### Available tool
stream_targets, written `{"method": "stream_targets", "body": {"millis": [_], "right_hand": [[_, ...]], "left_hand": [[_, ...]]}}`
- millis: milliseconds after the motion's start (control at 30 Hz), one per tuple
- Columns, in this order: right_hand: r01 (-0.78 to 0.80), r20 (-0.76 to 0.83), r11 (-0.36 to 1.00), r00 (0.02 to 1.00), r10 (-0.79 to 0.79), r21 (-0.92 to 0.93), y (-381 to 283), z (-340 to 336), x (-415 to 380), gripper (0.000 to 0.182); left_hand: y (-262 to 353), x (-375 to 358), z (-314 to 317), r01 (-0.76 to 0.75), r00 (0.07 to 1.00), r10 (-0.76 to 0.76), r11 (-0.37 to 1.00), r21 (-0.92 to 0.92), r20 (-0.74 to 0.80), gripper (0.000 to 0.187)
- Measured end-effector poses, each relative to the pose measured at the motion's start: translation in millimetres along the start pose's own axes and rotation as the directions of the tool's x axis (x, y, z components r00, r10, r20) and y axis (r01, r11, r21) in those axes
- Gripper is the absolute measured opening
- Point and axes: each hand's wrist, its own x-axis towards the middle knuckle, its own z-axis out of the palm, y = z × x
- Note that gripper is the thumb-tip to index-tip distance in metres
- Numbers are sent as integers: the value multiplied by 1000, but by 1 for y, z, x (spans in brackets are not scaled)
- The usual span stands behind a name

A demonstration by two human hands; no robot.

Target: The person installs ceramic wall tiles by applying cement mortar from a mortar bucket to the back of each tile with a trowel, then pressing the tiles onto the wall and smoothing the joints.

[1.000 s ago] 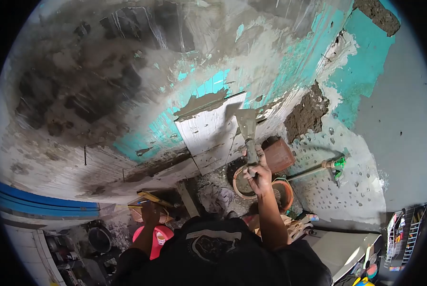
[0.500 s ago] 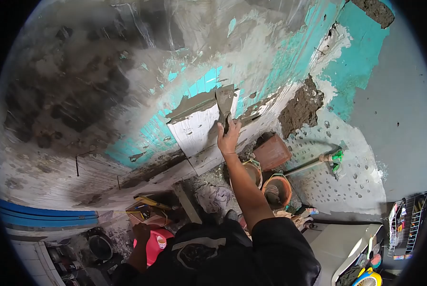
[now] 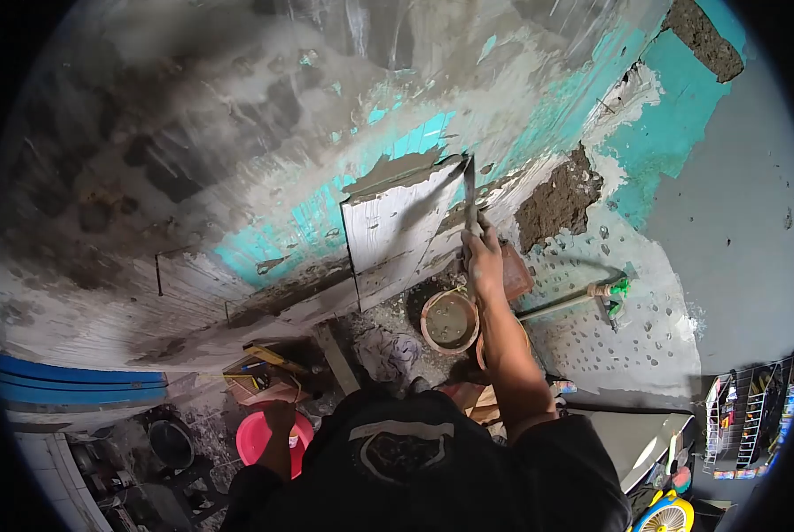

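My right hand (image 3: 484, 259) is closed round the handle of a putty knife (image 3: 469, 188), whose blade is seen nearly edge-on at the upper right corner of a white panel (image 3: 397, 226) on the wall. Grey mortar (image 3: 395, 170) runs along the panel's top edge. Down at the lower left, my left hand (image 3: 280, 415) hangs over the rim of a pink basin (image 3: 251, 436); its fingers are too dark and small to make out.
Buckets (image 3: 450, 321) stand below my right arm, beside a reddish-brown container (image 3: 516, 273). A green-headed pole (image 3: 567, 306) leans at the right. Tools lie in a box (image 3: 268, 386) at lower left. A yellow-and-blue fan (image 3: 665, 514) is at bottom right.
My right hand and the putty knife have moved right along the panel's top, and the blade has turned from face-on to nearly edge-on. The view has shifted, showing more of the pink basin.
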Motion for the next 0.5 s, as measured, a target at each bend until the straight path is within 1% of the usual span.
{"method": "stream_targets", "body": {"millis": [133,167,267,333,367,467,500], "right_hand": [[-117,152,986,983,99,116,-20,35,-32,46],[-153,226,981,966,123,122,-17,42,-42,49],[-256,357,944,918,170,210,-18,71,-78,49],[-376,438,906,860,263,195,-13,82,-90,48],[-395,426,885,864,267,247,-13,85,-98,48],[-523,522,757,804,285,392,-15,70,-99,47],[-517,568,733,794,218,441,-13,61,-98,46]], "left_hand": [[25,6,3,-77,995,67,985,-155,-68,29],[29,6,3,-93,993,78,978,-187,-87,27],[34,5,5,-52,996,37,977,-209,-76,28],[27,6,15,-31,997,13,966,-258,-74,30],[23,4,18,-23,997,3,960,-280,-72,30],[13,-5,19,31,998,-34,997,-67,-44,32],[9,-8,19,47,998,-49,998,-49,-38,33]]}}
